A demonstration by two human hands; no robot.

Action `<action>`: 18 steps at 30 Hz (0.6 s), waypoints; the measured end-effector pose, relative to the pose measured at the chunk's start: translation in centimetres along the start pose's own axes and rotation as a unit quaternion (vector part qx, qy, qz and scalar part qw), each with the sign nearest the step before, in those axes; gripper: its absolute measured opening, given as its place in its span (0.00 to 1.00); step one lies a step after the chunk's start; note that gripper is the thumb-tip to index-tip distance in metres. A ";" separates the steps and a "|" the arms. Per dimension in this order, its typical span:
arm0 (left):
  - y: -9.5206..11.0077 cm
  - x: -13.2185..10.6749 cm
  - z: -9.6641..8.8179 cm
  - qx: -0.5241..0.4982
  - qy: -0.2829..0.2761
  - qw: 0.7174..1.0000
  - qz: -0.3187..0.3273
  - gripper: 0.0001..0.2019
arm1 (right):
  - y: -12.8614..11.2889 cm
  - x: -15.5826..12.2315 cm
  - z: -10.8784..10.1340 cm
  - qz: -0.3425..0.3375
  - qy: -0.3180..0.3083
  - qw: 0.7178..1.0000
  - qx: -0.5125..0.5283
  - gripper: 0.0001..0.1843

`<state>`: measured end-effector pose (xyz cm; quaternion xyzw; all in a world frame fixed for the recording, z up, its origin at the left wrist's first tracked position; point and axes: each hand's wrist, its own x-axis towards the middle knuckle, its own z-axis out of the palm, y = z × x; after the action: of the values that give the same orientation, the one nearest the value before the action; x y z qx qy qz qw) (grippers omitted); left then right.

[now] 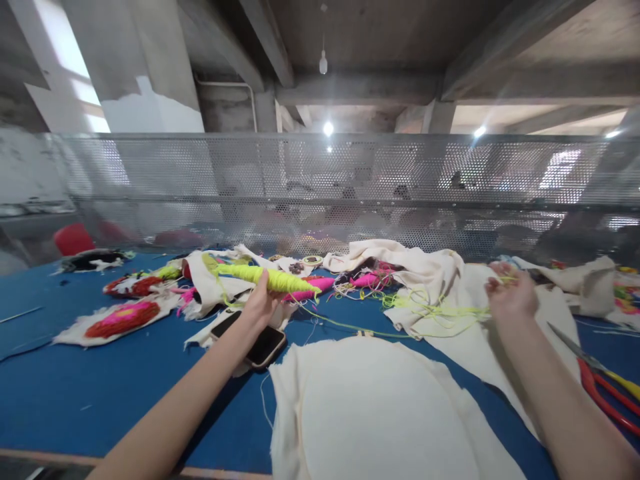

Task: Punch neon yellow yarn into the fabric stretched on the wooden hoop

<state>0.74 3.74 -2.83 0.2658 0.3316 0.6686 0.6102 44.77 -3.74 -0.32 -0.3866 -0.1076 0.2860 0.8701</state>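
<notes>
My left hand (263, 302) is closed around a long spindle wound with neon yellow-green yarn (280, 281), held above the table left of centre. From its right end a yarn strand runs across to a loose tangle of the same yarn (430, 308) on cream cloth. At the right, my raised right hand (511, 293) has its fingers curled on some of that yellow-green yarn. Below and between both hands lies cream fabric stretched over a round hoop (380, 407). A dark phone (263, 345) rests under my left wrist.
Red-handled scissors (593, 377) lie by my right forearm. Tufted red and pink pieces (123, 319) sit at the left on the blue table (125, 393). Crumpled cream cloth (400, 257) and pink yarn (373, 277) lie further back, before a perforated metal screen (320, 170).
</notes>
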 end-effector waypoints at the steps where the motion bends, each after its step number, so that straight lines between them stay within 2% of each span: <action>1: 0.0 -0.4 0.5 -0.007 -0.016 1.000 -0.009 0.16 | 1.0 -1.3 1.1 0.028 -0.057 0.998 -0.017 0.10; 3: -0.2 -1.5 1.4 -0.016 -0.053 0.998 -0.028 0.15 | 3.1 -4.9 3.0 0.088 -0.176 0.979 -0.051 0.08; 5: -0.3 -2.6 2.2 -0.010 -0.097 0.994 -0.049 0.15 | 5.3 -9.3 4.1 0.153 -0.284 0.942 -0.091 0.15; 6: -0.4 -3.1 2.4 -0.003 -0.121 0.991 -0.062 0.16 | 6.3 -11.5 4.4 0.198 -0.390 0.889 -0.135 0.20; 7: -0.5 -3.5 2.6 0.007 -0.142 0.987 -0.075 0.17 | 7.1 -13.7 4.4 0.246 -0.481 0.824 -0.171 0.27; 9: -0.7 -4.2 2.8 0.032 -0.171 0.980 -0.093 0.19 | 8.3 -17.3 4.2 0.339 -0.566 0.718 -0.221 0.32; 10: -0.7 -4.5 2.8 0.044 -0.180 0.978 -0.096 0.19 | 8.6 -18.7 3.9 0.378 -0.591 0.674 -0.232 0.34; 11: -0.8 -4.7 2.8 0.052 -0.188 0.976 -0.096 0.19 | 8.8 -19.6 3.8 0.402 -0.607 0.644 -0.233 0.34; 13: -1.0 -4.8 2.8 0.060 -0.203 0.973 -0.087 0.19 | 9.0 -20.6 3.5 0.413 -0.627 0.625 -0.213 0.25; 15: -1.2 -4.7 2.7 0.059 -0.211 0.973 -0.075 0.18 | 8.9 -20.4 3.5 0.390 -0.635 0.636 -0.200 0.16; 18: -1.4 -4.1 2.4 0.055 -0.198 0.977 -0.055 0.17 | 8.9 -18.6 3.7 0.346 -0.624 0.667 -0.213 0.21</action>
<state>3.90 0.00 -2.19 0.4076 0.2547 0.5488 0.6839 24.47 -7.47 -3.71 -0.3016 -0.5421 0.7107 0.3318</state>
